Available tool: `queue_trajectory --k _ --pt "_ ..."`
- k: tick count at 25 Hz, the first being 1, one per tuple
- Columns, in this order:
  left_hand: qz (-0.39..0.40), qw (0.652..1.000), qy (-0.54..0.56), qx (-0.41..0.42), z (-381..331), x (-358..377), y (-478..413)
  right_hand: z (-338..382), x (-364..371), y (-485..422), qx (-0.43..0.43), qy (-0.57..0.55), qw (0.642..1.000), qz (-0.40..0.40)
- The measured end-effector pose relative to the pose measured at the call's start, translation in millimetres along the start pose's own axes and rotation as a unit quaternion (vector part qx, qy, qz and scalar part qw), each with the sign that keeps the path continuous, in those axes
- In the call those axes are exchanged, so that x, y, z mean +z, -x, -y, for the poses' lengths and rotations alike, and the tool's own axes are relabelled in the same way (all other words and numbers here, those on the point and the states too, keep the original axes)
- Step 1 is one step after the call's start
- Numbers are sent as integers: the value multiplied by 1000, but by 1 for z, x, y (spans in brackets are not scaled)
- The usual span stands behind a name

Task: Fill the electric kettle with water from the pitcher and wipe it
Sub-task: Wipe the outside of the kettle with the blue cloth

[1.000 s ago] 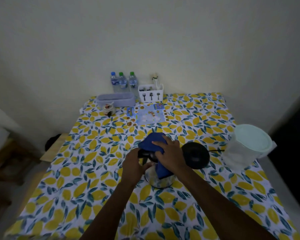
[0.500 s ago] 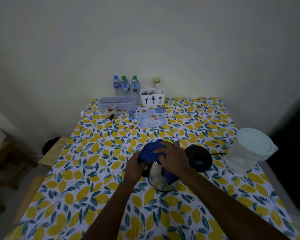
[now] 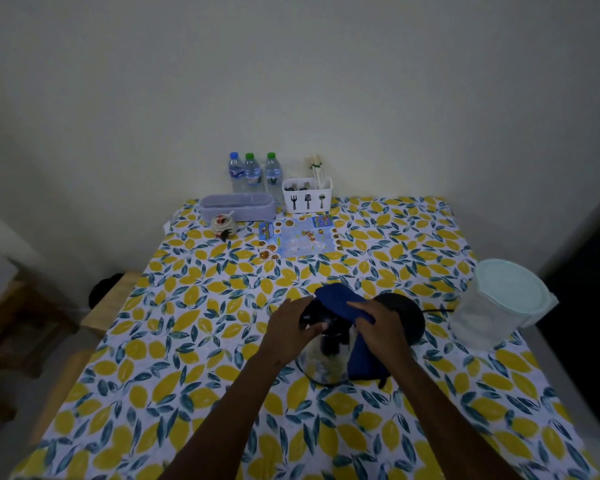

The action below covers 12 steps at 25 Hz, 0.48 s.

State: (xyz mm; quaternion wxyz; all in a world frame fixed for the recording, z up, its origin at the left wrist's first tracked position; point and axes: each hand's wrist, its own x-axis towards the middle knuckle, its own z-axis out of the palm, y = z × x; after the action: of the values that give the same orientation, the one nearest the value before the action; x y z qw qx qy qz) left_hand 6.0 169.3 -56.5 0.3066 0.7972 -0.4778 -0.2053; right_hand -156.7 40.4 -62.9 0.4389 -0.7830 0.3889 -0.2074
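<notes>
The steel electric kettle (image 3: 321, 363) stands on the lemon-print tablecloth (image 3: 194, 341), in front of me. My left hand (image 3: 291, 332) grips its black handle and lid from the left. A blue cloth (image 3: 340, 303) drapes over the kettle's top and down its right side, with my right hand (image 3: 383, 329) pressed on it. The kettle's black round base (image 3: 413, 320) lies just behind and to the right, partly hidden by my right hand. The clear pitcher (image 3: 492, 306) with a pale green lid stands at the table's right edge.
At the back by the wall stand three water bottles (image 3: 252, 173), a white cutlery holder (image 3: 307, 195), a lilac tray (image 3: 236, 206), a small jar (image 3: 222, 225) and a printed leaflet (image 3: 298, 239). A black cord (image 3: 437, 310) runs from the base toward the pitcher. A wooden stool (image 3: 111, 306) sits left of the table.
My right hand has slid the blue cloth from the kettle's top toward its right side. The kettle's black lid and handle now show under my left hand.
</notes>
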Motion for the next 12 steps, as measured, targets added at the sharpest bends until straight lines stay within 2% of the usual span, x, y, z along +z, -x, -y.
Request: queue_trajectory --k 3,6,9,10,12 --pt "-25 996 -56 61 -2 6 -5 -12 11 14 2 43 999 -15" --pt "-21 997 -30 64 -4 2 -7 -4 13 -19 38 -18 999 -11" --pt "-21 998 -11 61 -7 1 -4 6 0 -59 236 -45 967 82" --pt "-18 998 -7 61 -8 0 -4 4 -4 -60 274 -100 951 102" --pt "-8 998 1 57 -9 0 -4 -12 -5 -55 292 -288 906 101"
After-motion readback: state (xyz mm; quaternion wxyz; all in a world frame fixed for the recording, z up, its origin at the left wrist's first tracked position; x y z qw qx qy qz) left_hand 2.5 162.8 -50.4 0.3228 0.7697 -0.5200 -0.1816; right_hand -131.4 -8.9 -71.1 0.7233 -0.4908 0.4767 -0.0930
